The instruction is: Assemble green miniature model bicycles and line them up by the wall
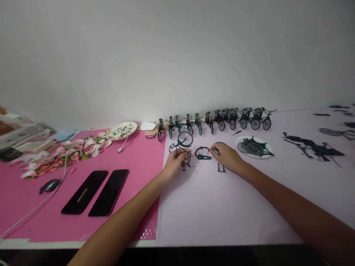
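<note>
My left hand [176, 162] is closed round a dark green model bicycle [185, 139], one spoked wheel pointing up toward the wall. To its right, my right hand [226, 155] has its fingers pinched together low over the table; what they hold, if anything, is too small to make out. Between the hands lie a curved mudguard [200, 150] and a green chain cover [203, 157]. A small dark U-shaped stand [221, 168] lies just below my right hand. A few tiny parts are scattered by my left hand.
Along the wall stands a row of finished-looking model bicycles [222, 121]. A white plate [270, 156] of wheels and frames sits right, with more dark parts [316, 146] beyond. Two phones [108, 193], a plate of small parts [135, 127], petals [88, 146] and a cable [64, 173] occupy the left.
</note>
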`<state>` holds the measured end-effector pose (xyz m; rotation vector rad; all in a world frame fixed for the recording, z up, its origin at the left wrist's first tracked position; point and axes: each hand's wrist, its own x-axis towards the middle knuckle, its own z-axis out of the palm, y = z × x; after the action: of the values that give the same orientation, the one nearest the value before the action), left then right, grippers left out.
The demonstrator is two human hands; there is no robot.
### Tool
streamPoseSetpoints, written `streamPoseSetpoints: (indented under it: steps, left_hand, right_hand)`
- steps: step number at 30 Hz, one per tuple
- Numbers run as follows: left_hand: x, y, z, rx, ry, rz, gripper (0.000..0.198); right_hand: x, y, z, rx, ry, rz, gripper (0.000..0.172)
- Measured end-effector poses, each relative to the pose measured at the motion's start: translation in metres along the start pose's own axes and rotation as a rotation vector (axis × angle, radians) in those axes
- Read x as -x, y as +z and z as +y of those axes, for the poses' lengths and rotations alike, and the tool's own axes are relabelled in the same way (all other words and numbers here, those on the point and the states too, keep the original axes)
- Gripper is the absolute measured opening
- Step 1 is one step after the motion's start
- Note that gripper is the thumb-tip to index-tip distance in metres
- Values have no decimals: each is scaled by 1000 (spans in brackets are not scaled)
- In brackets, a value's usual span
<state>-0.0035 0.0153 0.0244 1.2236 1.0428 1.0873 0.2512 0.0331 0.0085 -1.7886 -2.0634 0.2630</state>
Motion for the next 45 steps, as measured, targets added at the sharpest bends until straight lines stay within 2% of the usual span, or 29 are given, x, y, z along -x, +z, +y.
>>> streamPoseSetpoints:
  steps: [6, 10, 15, 18, 23, 26, 30, 35, 41, 45]
  left_hand:
    - [1, -4, 1, 16, -18, 5, 30]
    - [-2, -6, 0, 54, -29, 21, 31]
    - [-6, -6, -3, 66, -14, 43, 30]
    - [-7, -5, -4, 54, -6, 44, 28]
    - [-5, -4, -3, 29, 13, 33, 24]
    - [-6, -3, -4, 10, 31, 35, 24]
    - [-8, -3, -8, -32, 70, 33, 25]
    - [-6, -3, -11, -89, 100, 2, 28]
    - [-2, -2, -9, -147, 133, -20, 27]
    - [-3, -1, -10, -213, 189, 2, 26]
  right_hand:
    - [-1, -6, 6, -21, 27, 11, 21]
    - [0, -8, 3, -42, 37, -1, 29]
    - [6, -11, -12, -98, -118, -121, 34]
    - [8, -8, -17, -60, -166, -141, 37]
    - [5, 2, -11, -19, -260, -70, 27]
    - [3, 7, -6, 9, -312, -21, 27]
    - [2, 11, -3, 13, -296, 67, 27]
    - [5, 10, -11, -217, -193, 158, 27]
    - [17, 7, -31, -447, -221, 128, 25]
    - [26, 10, -42, -612, -213, 48, 31]
